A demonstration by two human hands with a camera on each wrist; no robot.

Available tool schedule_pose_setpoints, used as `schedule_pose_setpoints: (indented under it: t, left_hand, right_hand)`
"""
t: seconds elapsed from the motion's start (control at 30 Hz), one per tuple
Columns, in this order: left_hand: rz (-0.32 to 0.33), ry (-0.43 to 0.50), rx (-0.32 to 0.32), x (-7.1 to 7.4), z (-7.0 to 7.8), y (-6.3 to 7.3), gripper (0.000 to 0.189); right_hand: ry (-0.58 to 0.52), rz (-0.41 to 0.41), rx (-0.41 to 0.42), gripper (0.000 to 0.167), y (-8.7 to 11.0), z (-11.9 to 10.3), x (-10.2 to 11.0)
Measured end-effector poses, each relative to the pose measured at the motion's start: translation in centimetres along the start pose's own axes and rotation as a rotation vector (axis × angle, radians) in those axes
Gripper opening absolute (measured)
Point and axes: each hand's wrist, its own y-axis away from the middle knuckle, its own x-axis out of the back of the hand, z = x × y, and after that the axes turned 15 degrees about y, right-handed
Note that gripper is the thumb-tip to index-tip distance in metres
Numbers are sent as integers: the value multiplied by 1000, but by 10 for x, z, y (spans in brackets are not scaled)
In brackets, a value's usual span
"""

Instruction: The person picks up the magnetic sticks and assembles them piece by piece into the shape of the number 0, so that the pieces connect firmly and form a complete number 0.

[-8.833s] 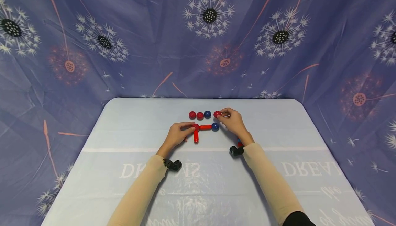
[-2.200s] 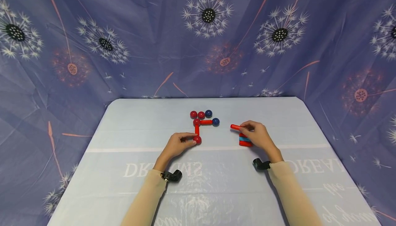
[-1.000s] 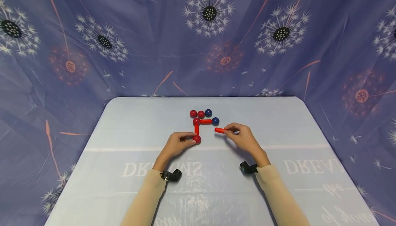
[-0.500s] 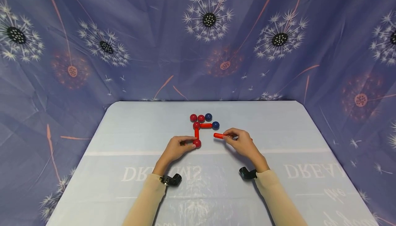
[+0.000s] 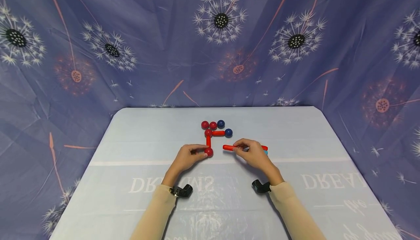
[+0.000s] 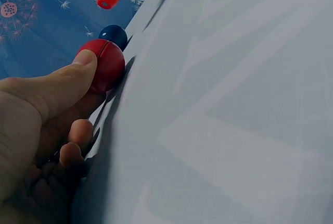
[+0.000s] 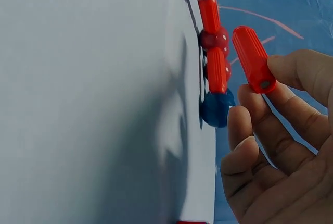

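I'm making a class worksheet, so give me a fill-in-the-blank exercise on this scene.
The ball pinched by the left hand is coloured ____.
The number of ribbed rods in the right hand is ____.
In the head view, exactly two balls are dark ____.

Missing words: red; one; blue.

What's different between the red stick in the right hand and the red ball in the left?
The red stick is long and ridged; the red ball is round. The red stick is raised, joined to nothing; the red ball meets the end of another red stick. Both are red and pinched, one by the right hand, one by the left hand.
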Motion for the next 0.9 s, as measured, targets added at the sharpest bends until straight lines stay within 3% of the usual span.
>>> schedule_pose_setpoints:
  t: [0.5,0.9]
  left_hand:
    - [-1,-5,-14,0,-1,-1,30]
    - [-1,10,-9,1,2,-2,31]
  right_hand:
    - [-19,-77,3,10,0,-15,-17]
    - [-18,-56,44,11,-5,-18,-27]
